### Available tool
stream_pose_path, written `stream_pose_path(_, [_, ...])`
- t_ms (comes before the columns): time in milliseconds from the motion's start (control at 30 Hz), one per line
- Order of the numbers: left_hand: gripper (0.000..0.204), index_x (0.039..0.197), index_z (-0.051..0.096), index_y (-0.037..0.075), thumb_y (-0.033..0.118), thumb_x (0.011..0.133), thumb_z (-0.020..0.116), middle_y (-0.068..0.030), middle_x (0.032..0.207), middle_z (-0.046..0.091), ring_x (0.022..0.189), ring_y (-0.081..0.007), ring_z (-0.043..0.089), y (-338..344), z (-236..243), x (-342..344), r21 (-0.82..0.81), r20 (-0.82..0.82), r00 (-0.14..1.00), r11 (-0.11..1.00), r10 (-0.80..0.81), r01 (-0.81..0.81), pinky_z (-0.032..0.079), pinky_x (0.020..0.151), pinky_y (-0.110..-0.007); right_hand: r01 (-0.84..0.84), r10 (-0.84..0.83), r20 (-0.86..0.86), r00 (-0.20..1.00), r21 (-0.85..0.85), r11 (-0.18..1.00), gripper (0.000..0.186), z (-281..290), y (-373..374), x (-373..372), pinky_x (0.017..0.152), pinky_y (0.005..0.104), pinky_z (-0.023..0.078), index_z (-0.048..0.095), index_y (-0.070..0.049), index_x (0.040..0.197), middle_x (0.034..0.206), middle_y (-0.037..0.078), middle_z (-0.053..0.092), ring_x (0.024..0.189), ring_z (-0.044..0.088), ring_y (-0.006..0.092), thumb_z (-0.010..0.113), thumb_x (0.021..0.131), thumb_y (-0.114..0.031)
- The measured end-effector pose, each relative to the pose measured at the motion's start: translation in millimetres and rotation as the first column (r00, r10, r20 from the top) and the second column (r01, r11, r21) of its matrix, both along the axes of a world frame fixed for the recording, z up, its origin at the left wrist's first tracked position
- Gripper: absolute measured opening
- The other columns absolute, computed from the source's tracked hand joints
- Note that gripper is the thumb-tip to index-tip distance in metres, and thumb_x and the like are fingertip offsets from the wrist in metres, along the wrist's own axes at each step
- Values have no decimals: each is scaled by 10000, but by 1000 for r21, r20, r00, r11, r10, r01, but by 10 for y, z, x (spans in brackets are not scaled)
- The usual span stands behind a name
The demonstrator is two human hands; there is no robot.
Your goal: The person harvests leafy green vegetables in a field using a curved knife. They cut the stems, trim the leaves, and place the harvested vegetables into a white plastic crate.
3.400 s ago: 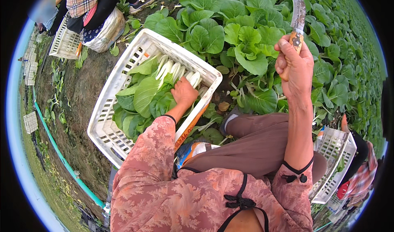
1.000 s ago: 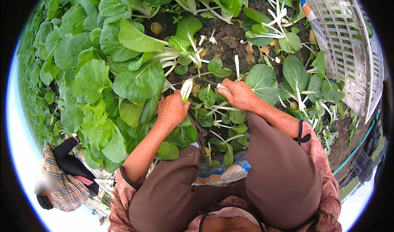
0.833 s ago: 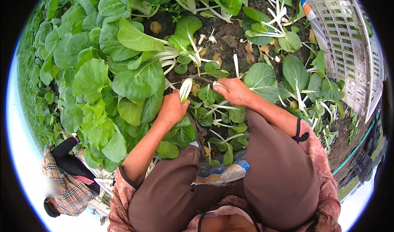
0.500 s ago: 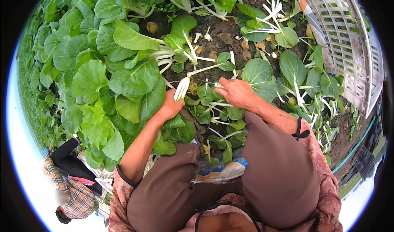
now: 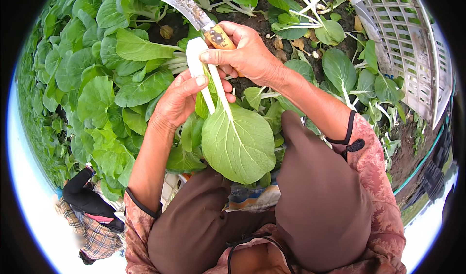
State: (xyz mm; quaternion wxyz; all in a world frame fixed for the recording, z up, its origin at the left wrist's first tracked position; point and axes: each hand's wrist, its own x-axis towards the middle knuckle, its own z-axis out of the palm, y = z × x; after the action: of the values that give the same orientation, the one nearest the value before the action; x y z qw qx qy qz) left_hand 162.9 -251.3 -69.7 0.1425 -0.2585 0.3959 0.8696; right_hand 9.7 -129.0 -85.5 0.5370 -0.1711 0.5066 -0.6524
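My right hand [image 5: 252, 56] is closed round the yellowish wooden handle of a curved harvesting knife [image 5: 182, 6]. Its soil-spotted blade points up and left, away from my body. The thumb of that hand also presses on the white stalk of a bok choy [image 5: 238, 145]. My left hand [image 5: 174, 99] grips the same bok choy lower down, with thumb and fingers either side of the stalks. One broad green leaf hangs toward my knees, its underside veins showing. The pale base points up between both hands.
Dense standing bok choy [image 5: 97, 99] fills the left. Cut leaves and white stalks [image 5: 315, 17] lie on dark soil at upper right. A white plastic crate [image 5: 403, 41] stands at far right. Another person in a checked shirt [image 5: 99, 235] is at lower left.
Both hands have risen from near the soil and come together. The bok choy is now turned with its leaf toward me, and the knife blade has swung into plain view at the top.
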Motion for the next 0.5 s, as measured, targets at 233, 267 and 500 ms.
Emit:
stream_pose_path(233, [230,1025,568,4,146,883,680,-36,748,554,554,-135,537,-6,316,-192,-279,116,970,944,213,-174,510,553,-309,70,-83,-235,969,-64,995,292,109,-115,-5,448,239,466,596,-17,947,702,22,606,505,546,69,733,873,-263])
stream_pose_path(267, [188,998,574,1,121,890,670,-19,715,538,502,-110,498,-66,557,-235,-371,126,963,912,237,-176,487,510,-284,64,-63,-157,986,1,998,332,144,-31,-47,491,248,449,604,-34,901,693,-4,574,542,521,65,695,902,-354])
stream_pose_path(500, [310,1077,703,58,286,872,747,-8,837,675,620,-31,548,-513,1832,-383,-893,-227,959,-429,169,-136,412,547,-185,-26,106,-375,921,213,977,391,-544,436,406,591,291,449,598,-38,933,734,16,562,631,510,103,620,939,-428])
